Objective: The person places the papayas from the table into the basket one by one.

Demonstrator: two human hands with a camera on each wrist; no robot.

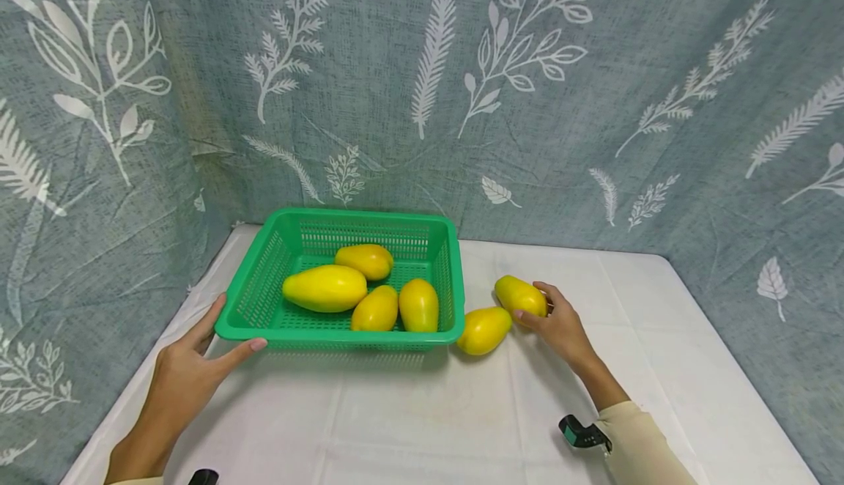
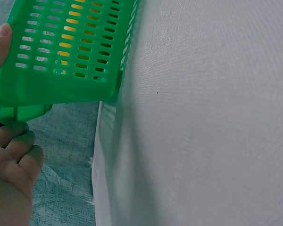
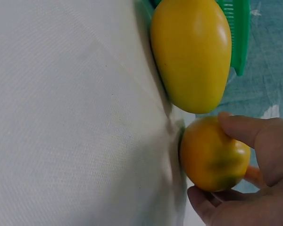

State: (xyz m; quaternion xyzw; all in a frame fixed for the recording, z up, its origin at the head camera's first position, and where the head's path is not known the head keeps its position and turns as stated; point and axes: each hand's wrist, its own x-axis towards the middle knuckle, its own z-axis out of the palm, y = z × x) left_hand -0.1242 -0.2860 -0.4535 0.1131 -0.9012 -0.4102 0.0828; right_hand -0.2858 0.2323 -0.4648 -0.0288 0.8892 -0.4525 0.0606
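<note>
A green plastic basket (image 1: 343,337) stands on the table with several yellow mangoes inside, among them a long one (image 1: 324,289) at the left. My left hand (image 1: 187,371) grips the basket's near left corner, thumb over the front rim and fingers at the side; in the left wrist view the fingers (image 2: 26,146) curl under the rim. To the right of the basket, my right hand (image 1: 560,327) holds a yellow mango (image 1: 517,296) with a greenish end, thumb on one side and fingers round the other. Another mango (image 1: 484,331) lies between it and the basket.
A white cloth (image 1: 409,412) covers the table. Grey-blue curtains (image 1: 382,67) with white leaf prints hang behind the table and along both sides. A black device (image 1: 583,432) sits at my right wrist.
</note>
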